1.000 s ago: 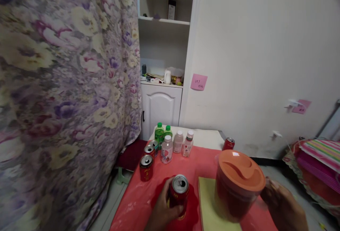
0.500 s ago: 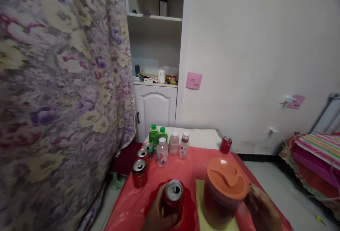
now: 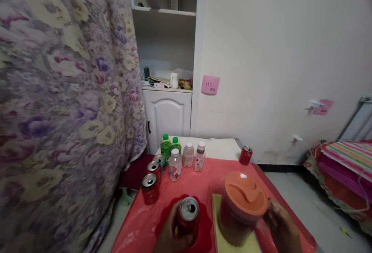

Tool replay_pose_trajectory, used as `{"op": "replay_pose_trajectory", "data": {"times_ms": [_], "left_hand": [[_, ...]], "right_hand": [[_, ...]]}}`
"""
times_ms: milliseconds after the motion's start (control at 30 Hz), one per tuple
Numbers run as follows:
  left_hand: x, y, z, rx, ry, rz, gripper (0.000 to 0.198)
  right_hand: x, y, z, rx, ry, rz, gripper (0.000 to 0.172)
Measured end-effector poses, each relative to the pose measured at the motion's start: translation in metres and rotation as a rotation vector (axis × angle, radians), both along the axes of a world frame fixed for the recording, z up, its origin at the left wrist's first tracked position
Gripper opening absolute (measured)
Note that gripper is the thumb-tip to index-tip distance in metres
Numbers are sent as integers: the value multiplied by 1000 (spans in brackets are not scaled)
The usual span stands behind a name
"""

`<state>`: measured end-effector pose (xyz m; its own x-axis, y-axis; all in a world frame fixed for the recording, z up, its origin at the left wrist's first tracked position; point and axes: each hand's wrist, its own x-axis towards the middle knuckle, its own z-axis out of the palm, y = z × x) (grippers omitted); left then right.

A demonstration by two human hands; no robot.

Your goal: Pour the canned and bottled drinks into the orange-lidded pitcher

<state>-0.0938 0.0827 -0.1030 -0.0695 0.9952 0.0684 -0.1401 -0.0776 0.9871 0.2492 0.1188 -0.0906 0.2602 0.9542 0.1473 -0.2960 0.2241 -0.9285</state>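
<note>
My left hand (image 3: pixel 170 231) is wrapped round a dark red drink can (image 3: pixel 188 216) with its top opened, upright over a red scalloped mat (image 3: pixel 205 218). To the right stands a pitcher (image 3: pixel 236 222) with an orange lid and a see-through body, on a yellow pad (image 3: pixel 216 206). My right hand (image 3: pixel 280 222) is closed at the pitcher's right side, where its handle would be; the fingers hide the handle itself. Left of the can are more opened cans, a dark red one (image 3: pixel 150 191) nearest and a red one (image 3: pixel 154 169) behind it.
Beyond the cans stand green-capped bottles (image 3: pixel 166 147) and several white-capped bottles (image 3: pixel 175 166). A red can (image 3: pixel 245 156) is at the table's far right corner. A floral curtain (image 3: pixel 72 109) hangs on the left, with a white cabinet (image 3: pixel 168 111) behind the table.
The whole view has shifted slightly. Both hands keep their hold, and the can and pitcher show no clear movement on the table.
</note>
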Motion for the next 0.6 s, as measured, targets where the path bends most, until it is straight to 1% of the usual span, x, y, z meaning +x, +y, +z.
{"op": "replay_pose_trajectory", "data": {"times_ms": [100,233,333,400,467,533,600], "left_hand": [[-1,0,1,-4,0,-14,96],[3,-2,1,-9,-21,-4,98],[6,-3,1,4,-60,5,99],[6,-3,2,0,-75,-17,99],[5,-3,2,-22,-77,-50,99],[4,-2,1,-46,-81,-72,98],[4,-2,-3,-59,-84,-74,100]], "right_hand": [[3,3,-4,-3,-31,10,45],[8,3,-3,-47,-226,-3,49],[14,1,-3,-41,-263,-27,41],[20,0,-6,-21,-253,-29,37],[25,-1,-9,-25,-233,-23,42],[30,-5,-10,-62,-206,-17,52],[32,-15,-8,-93,-212,-65,60]]}}
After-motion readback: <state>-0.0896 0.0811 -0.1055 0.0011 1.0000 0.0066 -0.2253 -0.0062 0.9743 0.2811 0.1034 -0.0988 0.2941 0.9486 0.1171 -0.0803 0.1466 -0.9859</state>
